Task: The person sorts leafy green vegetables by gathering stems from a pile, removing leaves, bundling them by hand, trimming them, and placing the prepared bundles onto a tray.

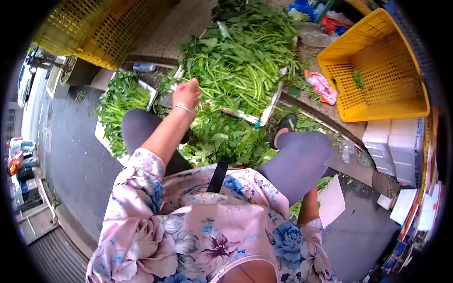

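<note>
My left hand (186,95) is over the left edge of the big heap of leafy green stalks (236,61), its fingers curled together; what they hold, if anything, is too small to make out. A thin bracelet circles that wrist. Below the hand, between my legs, lies a pile of loose green leaves (224,137). A smaller bunch of greens (122,94) fills a white box at the left. My right forearm reaches down beside my right thigh, near a white sheet (331,203) and some greens; the right hand itself is hidden behind my leg.
A yellow crate (373,70) lies tilted at the upper right, above white foam boxes (394,146). Yellow baskets (101,33) stand at the upper left. A pink and white cloth or bag (322,87) lies beside the crate. A person (21,153) is far off at the left.
</note>
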A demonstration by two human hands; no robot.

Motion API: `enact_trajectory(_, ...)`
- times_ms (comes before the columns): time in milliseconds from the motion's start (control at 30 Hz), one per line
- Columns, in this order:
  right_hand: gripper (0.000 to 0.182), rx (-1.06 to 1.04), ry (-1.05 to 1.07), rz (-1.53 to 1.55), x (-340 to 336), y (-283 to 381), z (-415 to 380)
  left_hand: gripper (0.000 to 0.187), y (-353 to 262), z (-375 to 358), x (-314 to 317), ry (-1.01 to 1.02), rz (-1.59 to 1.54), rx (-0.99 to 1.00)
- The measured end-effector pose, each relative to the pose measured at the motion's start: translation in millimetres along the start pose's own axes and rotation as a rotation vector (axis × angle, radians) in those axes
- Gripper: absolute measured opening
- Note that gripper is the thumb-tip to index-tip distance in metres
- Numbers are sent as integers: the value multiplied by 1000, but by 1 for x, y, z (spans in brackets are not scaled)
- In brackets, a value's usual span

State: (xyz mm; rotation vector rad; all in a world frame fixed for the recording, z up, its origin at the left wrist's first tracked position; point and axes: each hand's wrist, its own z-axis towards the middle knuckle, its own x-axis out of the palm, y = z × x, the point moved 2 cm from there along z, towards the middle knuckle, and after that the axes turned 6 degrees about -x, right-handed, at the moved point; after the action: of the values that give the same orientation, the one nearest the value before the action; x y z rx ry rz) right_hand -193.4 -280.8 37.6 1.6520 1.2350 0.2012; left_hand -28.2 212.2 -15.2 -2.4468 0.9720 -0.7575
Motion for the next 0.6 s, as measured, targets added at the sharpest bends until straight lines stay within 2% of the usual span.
enact_trajectory(33, 21, -31, -19, 6, -10, 12, -3, 19, 13, 12, 14, 43, 34, -58)
enact_trajectory(100, 20, -94, -42, 5, -29, 36, -8, 22, 31, 31, 37, 202, 111, -6)
enact_trajectory(167, 19, -157, -38, -47, -33, 68, -8, 30, 41, 47, 48, 357, 386, -24)
enact_trajectory(233, 19, -221, -27, -177, -33, 104, -1, 36, 36, 51, 53, 418, 673, -246)
enact_trajectory(300, 19, -316, 9, -440, -19, 149, 11, 36, 25, 53, 60, 481, 777, -142)
enact_trajectory(367, 23, -293, -60, -439, 45, 214, -16, 37, 22, 89, 67, 654, 953, 180)
enact_trajectory(433, 20, -404, 43, -472, 90, 252, 5, 36, -3, 85, 86, 669, 911, 188)
enact_trajectory(500, 21, -501, 217, -519, 139, 279, 42, 33, -27, 70, 111, 702, 908, 459)
enact_trajectory(567, 22, -677, 388, -492, 204, 298, 82, 31, -29, 70, 131, 730, 764, 482)
enact_trajectory(600, 24, -783, 416, -720, 240, 313, 94, 24, -30, 67, 138, 614, 767, 645)
